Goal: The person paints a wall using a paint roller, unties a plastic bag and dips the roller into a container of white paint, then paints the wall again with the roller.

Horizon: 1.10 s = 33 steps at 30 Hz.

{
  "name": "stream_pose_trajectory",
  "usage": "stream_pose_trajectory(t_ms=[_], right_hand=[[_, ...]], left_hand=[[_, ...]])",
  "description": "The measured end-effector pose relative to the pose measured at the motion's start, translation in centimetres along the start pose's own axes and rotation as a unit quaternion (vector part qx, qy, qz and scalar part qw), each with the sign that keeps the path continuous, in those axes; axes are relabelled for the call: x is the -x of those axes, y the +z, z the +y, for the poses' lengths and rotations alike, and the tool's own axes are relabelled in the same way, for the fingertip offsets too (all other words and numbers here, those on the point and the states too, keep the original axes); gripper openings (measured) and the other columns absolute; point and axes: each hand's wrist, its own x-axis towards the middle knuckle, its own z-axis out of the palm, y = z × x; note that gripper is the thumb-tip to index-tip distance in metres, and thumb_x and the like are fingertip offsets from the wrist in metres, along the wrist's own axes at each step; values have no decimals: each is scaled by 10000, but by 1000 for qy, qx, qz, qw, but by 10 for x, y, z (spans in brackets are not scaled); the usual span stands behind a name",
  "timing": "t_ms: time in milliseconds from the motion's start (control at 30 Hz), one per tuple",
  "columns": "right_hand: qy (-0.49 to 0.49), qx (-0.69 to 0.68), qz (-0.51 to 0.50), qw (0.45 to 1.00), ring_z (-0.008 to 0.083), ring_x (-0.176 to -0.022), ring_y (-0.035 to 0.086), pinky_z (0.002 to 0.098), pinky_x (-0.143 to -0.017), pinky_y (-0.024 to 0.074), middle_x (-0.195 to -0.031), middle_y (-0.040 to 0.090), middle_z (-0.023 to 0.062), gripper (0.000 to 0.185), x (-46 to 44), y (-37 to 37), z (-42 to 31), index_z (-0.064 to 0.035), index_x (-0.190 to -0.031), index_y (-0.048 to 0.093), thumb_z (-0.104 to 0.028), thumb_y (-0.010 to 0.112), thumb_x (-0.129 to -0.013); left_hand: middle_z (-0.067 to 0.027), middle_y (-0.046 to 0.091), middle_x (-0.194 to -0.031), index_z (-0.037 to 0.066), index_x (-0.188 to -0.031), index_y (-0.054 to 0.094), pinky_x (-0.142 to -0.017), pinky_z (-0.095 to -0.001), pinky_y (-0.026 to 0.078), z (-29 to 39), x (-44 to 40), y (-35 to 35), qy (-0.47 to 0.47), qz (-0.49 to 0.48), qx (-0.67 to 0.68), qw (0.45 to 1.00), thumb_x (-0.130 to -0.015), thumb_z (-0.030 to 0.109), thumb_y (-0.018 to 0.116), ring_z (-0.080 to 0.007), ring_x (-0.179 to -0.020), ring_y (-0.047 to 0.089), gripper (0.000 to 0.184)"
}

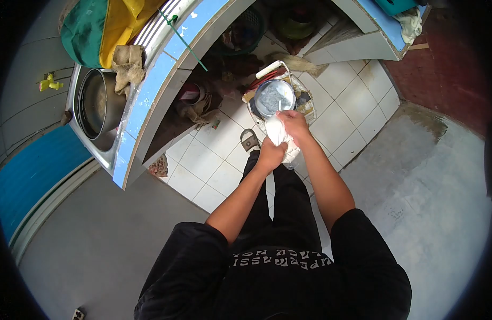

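My left hand (272,155) and my right hand (294,126) are both closed on a crumpled white bag (276,131), held in front of my legs. Its lower part hangs below my hands; whether it is plastic or cloth I cannot tell. Just beyond my right hand stands a round bucket (267,98) with greyish-white wet stuff inside. A thin white stick or stream shows inside it, close to my right fingers. A paint roller (269,69) with a white sleeve lies at the bucket's far side.
White floor tiles (211,154) surround the bucket. A blue-tiled counter (136,114) curves along the left and top, with a metal pot (99,104) in its sink. Baskets and cloths fill the shelf space underneath. A sandalled foot (249,140) is near the bucket. Grey floor (416,176) lies to the right.
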Motion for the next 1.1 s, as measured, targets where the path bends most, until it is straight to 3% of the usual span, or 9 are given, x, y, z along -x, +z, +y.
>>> stream_pose_trajectory(t_ms=[133, 200, 567, 633, 700, 733, 833, 1033, 1100], right_hand=[[-11, 14, 3, 1000, 142, -735, 642, 316, -676, 510, -863, 719, 75, 318, 1, 2, 1, 40, -978, 724, -271, 759, -923], [-10, 28, 6, 1000, 146, -751, 650, 317, -686, 515, -880, 724, 82, 320, 4, 3, 1, 43, -999, 722, -267, 754, -926], [-32, 15, 28, 999, 175, -809, 677, 327, -741, 533, -965, 735, 119, 344, 7, 1, -14, 60, -1098, 699, -243, 723, -939], [-40, 84, 30, 995, 194, -839, 692, 332, -766, 539, -1000, 740, 143, 392, 9, 6, -12, 73, -1146, 687, -252, 725, -930], [-62, 109, 31, 992, 200, -855, 697, 334, -777, 541, -1016, 741, 153, 414, 3, 15, 0, 78, -1170, 679, -254, 725, -928], [-86, 134, 34, 987, 206, -871, 703, 335, -788, 543, -1032, 742, 163, 437, -1, 17, 5, 83, -1195, 671, -257, 725, -925], [-79, 122, 21, 989, 202, -893, 705, 334, -799, 546, -1052, 743, 169, 449, -1, 22, -3, 87, -1216, 664, -246, 731, -922], [-22, 24, 36, 999, 188, -877, 700, 321, -781, 543, -1027, 747, 154, 415, 15, 10, -21, 88, -1181, 679, -221, 747, -912], [-17, 52, 37, 998, 190, -867, 700, 324, -775, 542, -1017, 749, 154, 399, 17, 7, -14, 88, -1162, 687, -218, 743, -912]], left_hand=[[-102, 710, -1103, -33, -1230, 637, -856, -343, 535, -4, 0, 1, 9, 14, 13, 1000, -888, -21, 587, -210, -977, 687, 346], [-79, 700, -982, -30, -1165, 649, -765, -330, 517, -9, 1, 1, 33, 31, 24, 999, -857, 15, 600, -174, -862, 655, 315], [-80, 702, -994, -28, -1170, 650, -777, -326, 519, 17, 5, 4, 26, 28, -16, 999, -860, 14, 601, -179, -870, 659, 317], [-79, 702, -1008, -30, -1179, 645, -787, -322, 518, 15, 9, 3, 19, 24, -4, 1000, -859, 13, 603, -180, -882, 660, 325], [-119, 696, -1150, -41, -1277, 603, -890, -346, 520, 8, 12, 0, 19, 34, 43, 998, -864, -3, 602, -217, -1030, 669, 415], [-119, 696, -1150, -41, -1277, 603, -890, -346, 520, 5, 11, -1, 19, 34, 43, 998, -864, -3, 602, -217, -1030, 669, 415], [-124, 691, -1164, -45, -1288, 595, -889, -348, 518, 11, 15, -4, 11, 78, 45, 996, -862, -2, 602, -220, -1038, 666, 429], [-113, 701, -1107, -48, -1250, 616, -876, -347, 521, 19, 7, -4, 38, 28, -21, 999, -862, 7, 602, -213, -992, 667, 391], [-108, 705, -1082, -48, -1231, 625, -862, -345, 523, 19, 15, 1, 18, 26, 6, 999, -862, 13, 603, -207, -965, 667, 375]])
